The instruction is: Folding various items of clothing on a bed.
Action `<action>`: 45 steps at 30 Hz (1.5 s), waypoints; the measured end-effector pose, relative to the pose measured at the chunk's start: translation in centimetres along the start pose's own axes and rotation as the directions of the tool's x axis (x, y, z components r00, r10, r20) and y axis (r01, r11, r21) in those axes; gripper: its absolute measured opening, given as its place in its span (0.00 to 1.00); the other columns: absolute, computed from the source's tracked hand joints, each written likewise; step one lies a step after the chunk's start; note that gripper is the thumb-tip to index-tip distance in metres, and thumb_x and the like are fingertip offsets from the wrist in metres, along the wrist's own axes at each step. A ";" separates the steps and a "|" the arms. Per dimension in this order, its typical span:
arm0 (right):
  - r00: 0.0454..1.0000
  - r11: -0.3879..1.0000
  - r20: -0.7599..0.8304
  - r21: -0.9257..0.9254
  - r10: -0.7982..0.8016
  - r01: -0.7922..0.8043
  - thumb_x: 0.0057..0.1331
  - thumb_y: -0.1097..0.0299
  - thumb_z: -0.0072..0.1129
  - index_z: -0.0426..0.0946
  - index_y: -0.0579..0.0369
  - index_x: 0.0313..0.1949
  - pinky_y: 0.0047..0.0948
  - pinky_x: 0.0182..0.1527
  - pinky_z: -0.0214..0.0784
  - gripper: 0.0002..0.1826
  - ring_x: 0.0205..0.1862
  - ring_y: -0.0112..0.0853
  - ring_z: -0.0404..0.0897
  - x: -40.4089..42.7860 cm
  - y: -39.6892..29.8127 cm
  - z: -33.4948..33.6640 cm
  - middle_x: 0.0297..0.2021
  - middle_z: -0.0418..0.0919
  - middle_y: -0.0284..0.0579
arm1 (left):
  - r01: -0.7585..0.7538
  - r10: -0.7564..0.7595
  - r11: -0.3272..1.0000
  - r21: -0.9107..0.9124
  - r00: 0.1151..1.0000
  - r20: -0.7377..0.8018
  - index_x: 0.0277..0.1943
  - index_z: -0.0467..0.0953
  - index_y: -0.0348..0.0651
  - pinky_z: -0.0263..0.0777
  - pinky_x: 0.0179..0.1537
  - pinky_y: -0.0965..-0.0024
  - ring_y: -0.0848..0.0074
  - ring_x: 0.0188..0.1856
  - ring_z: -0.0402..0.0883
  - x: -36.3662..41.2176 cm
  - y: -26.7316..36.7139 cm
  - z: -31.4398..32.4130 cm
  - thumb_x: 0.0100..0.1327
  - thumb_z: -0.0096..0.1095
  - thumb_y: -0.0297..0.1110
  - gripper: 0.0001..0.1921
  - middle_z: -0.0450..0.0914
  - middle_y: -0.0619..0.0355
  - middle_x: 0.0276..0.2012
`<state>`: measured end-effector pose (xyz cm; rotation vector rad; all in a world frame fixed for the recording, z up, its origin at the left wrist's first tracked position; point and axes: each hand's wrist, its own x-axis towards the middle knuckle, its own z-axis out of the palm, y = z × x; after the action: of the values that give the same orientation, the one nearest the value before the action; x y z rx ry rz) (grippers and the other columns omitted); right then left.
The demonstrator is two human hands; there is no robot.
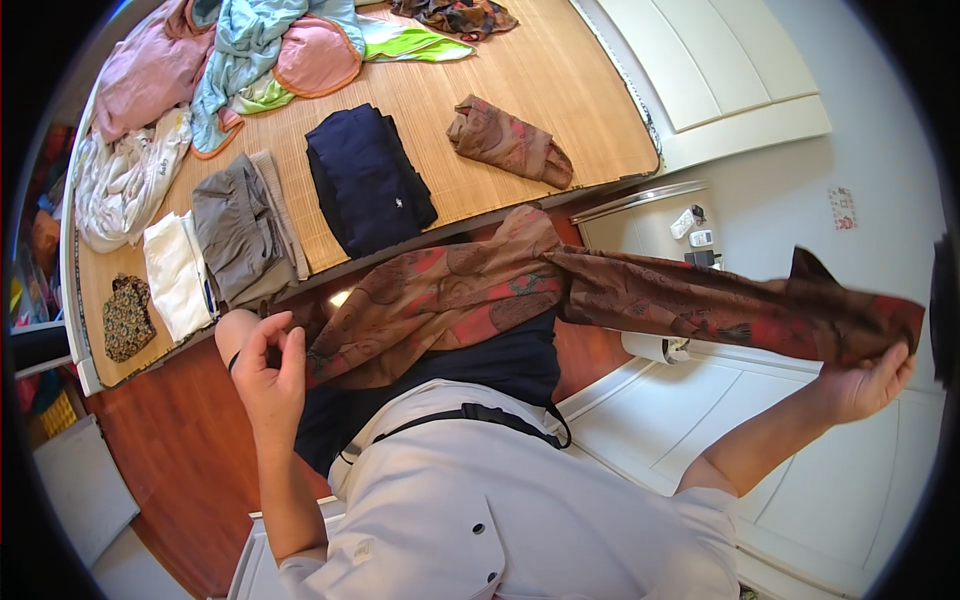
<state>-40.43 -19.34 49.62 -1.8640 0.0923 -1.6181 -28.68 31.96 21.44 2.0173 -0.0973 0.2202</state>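
A long brown and red patterned cloth garment (480,300) stretches across my lap and out to the right. Its far right end is pinched in my right hand (870,379), with the arm extended. My left hand (268,367) is raised at the garment's left edge, thumb and fingers curled towards each other; whether cloth is between them cannot be told. Ahead, near the table edge, lie a folded patterned brown garment (510,142), a folded navy garment stack (367,180), folded grey clothing (240,225), a folded white cloth (178,277) and a small floral cloth (129,319).
The wood-patterned mat (577,97) covers a raised surface. Pink and blue cloths (255,52), a crumpled white garment (131,180) and another dark patterned cloth (457,15) lie farther back. White panelled furniture (720,420) stands at right, near a low cabinet (637,225) holding small devices.
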 end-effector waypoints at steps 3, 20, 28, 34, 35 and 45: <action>0.998 0.998 0.058 -0.067 0.004 0.000 0.76 0.66 0.56 0.73 0.61 0.54 0.43 0.53 0.83 0.14 0.50 0.44 0.85 0.6 0.7 0.8 0.51 0.82 0.55 | -0.027 0.028 1.000 0.011 0.999 -0.026 0.48 0.81 0.33 0.66 0.35 0.79 0.84 0.30 0.70 0.1 -1.9 -1.2 0.64 0.67 0.18 0.10 0.72 0.65 0.26; 0.991 0.984 0.128 -0.177 0.041 -0.018 0.75 0.67 0.60 0.73 0.66 0.54 0.31 0.50 0.79 0.16 0.46 0.34 0.83 14.0 4.9 -3.2 0.47 0.82 0.49 | 0.053 -0.078 0.960 -0.276 0.994 -0.081 0.49 0.80 0.34 0.71 0.46 0.81 0.86 0.41 0.78 4.0 0.1 -7.0 0.72 0.64 0.23 0.06 0.81 0.64 0.41; 0.988 0.991 0.153 -0.134 0.036 -0.016 0.76 0.68 0.59 0.74 0.66 0.52 0.30 0.54 0.77 0.14 0.48 0.33 0.82 11.5 3.3 -0.5 0.48 0.82 0.50 | 0.065 -0.116 0.893 -0.446 0.989 -0.088 0.46 0.81 0.38 0.63 0.40 0.84 0.89 0.35 0.69 5.6 3.9 -7.5 0.69 0.66 0.26 0.06 0.77 0.69 0.35; 0.985 0.993 0.174 -0.110 -0.011 0.030 0.74 0.69 0.62 0.74 0.65 0.53 0.28 0.52 0.77 0.14 0.47 0.32 0.83 9.8 1.3 1.2 0.47 0.82 0.48 | 0.070 -0.094 0.836 -0.544 0.995 -0.016 0.46 0.79 0.38 0.60 0.39 0.83 0.89 0.34 0.66 5.9 5.9 -7.2 0.70 0.64 0.26 0.05 0.72 0.69 0.32; 0.988 0.993 0.155 -0.115 -0.003 0.021 0.73 0.69 0.63 0.74 0.64 0.52 0.27 0.51 0.77 0.14 0.46 0.31 0.83 9.4 1.0 1.6 0.46 0.83 0.48 | 0.073 -0.080 0.823 -0.563 0.997 0.013 0.47 0.78 0.38 0.59 0.39 0.83 0.89 0.35 0.65 6.0 6.1 -7.2 0.71 0.63 0.27 0.05 0.70 0.69 0.32; 0.966 0.976 0.201 -0.114 -0.162 0.187 0.70 0.74 0.67 0.79 0.62 0.47 0.21 0.51 0.75 0.09 0.44 0.25 0.82 6.3 -1.3 5.9 0.44 0.84 0.42 | 0.048 0.042 0.730 -0.681 0.993 0.115 0.44 0.76 0.37 0.56 0.36 0.83 0.88 0.32 0.64 7.0 11.7 -4.1 0.67 0.65 0.28 0.07 0.72 0.66 0.31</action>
<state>-34.09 -18.67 55.58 -2.1738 -0.0511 -1.5711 -24.25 30.64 34.91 1.2791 -0.2198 0.0388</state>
